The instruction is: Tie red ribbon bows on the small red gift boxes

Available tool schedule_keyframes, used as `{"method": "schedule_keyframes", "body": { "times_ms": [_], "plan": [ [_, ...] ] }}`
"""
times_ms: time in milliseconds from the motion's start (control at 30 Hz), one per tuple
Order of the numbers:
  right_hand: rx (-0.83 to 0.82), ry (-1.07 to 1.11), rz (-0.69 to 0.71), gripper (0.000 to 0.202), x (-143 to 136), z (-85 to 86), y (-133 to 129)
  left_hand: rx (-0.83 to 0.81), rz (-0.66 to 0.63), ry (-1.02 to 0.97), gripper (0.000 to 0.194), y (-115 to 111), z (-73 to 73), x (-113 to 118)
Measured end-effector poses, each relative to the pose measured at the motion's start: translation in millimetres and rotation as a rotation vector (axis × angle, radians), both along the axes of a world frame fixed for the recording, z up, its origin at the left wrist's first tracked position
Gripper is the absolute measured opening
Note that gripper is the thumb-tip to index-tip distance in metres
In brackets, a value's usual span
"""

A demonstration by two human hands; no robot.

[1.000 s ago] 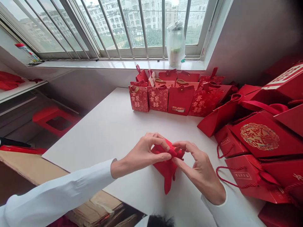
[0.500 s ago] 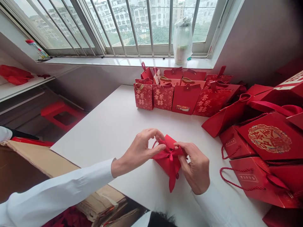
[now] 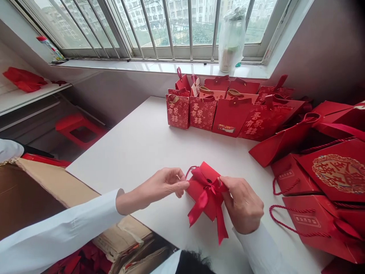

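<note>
A small red gift box stands on the white table in front of me, with a thin rope handle at its far left corner. A satin ribbon bow is tied across it, its two tails hanging apart over the near side. My left hand is closed in a pinch at the left end of the bow, by the box's edge; its fingertips partly hide what they grip. On the other side, my right hand pinches the bow's right loop between thumb and fingers.
Rows of red gift bags stand at the table's back edge. Larger red boxes with rope handles are piled at right. An open cardboard box is at left, a red stool beyond it. A bagged jar sits on the sill.
My left hand has moved down and left from above the bow to its left end. The ribbon tails, earlier hanging together, now spread apart. My right hand keeps its pinch.
</note>
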State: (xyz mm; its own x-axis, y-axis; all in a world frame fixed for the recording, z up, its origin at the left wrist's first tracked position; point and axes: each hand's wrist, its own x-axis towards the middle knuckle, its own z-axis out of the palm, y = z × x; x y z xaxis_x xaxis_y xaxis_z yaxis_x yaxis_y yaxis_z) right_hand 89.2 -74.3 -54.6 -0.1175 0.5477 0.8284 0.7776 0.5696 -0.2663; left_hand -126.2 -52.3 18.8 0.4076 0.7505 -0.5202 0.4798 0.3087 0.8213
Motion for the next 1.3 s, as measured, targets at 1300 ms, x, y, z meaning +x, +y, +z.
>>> {"method": "schedule_keyframes", "body": {
  "times_ms": [1300],
  "plan": [
    [-0.677,0.403,0.205,0.025,71,-44.8,-4,0.691,-0.795,0.506,0.070,8,66.6,53]
  ]
}}
